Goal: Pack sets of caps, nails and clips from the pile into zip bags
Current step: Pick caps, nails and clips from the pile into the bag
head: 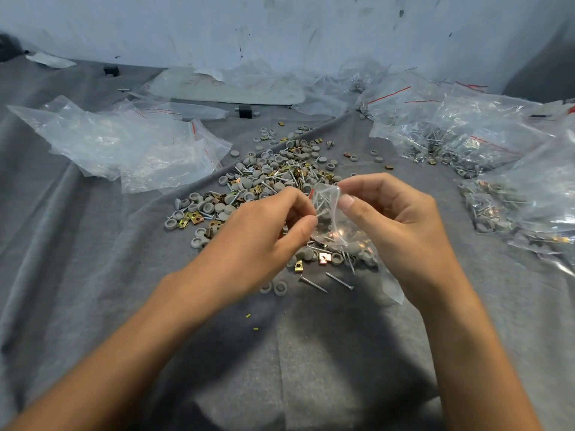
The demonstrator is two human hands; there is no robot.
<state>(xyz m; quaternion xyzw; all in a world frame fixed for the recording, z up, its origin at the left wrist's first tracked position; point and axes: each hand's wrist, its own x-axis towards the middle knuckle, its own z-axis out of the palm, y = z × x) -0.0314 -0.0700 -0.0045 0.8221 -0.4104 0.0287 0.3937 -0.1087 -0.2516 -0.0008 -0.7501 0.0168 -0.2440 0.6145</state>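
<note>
Your left hand is curled, thumb pressed to forefinger in a pinch at the left lip of the small zip bag. Whether a nail shaft is caught in that pinch too is hard to tell. Your right hand grips the opposite lip between thumb and bent fingers. Pulled from both sides like this, the mouth stays spread and faces up, so it seems you are holding it open for loading rather than sealing it.

The bag hangs between your hands, just above the near edge of the pile. Several nails stand in its mouth with their points down, and copper-coloured glints and grey shapes sit low in the film. This set looks partly packed.

Holding the bag right over the pile keeps the reach short and lets anything that drops land back among the parts. Below it lie grey caps, brass clips and two loose screw-nails on the grey cloth.

The empty zip bags lie heaped to your left and the filled bags to your right. That likely lets you take from one side and set down on the other.
</note>
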